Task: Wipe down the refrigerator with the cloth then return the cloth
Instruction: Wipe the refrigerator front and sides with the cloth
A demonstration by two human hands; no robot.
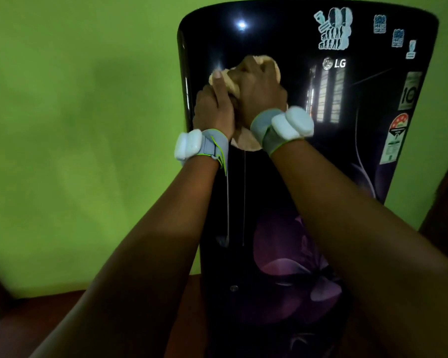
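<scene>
A beige cloth (233,81) is pressed against the black LG refrigerator door (321,151) near its upper left edge, gripped by the left hand (214,109) and right hand (260,91), fingers curled round it

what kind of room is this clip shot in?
Most likely a home, probably a kitchen or dining corner. A dark LG fridge with a floral print and stickers stands against a plain green wall, and both hands press a tan cloth to its door.
</scene>
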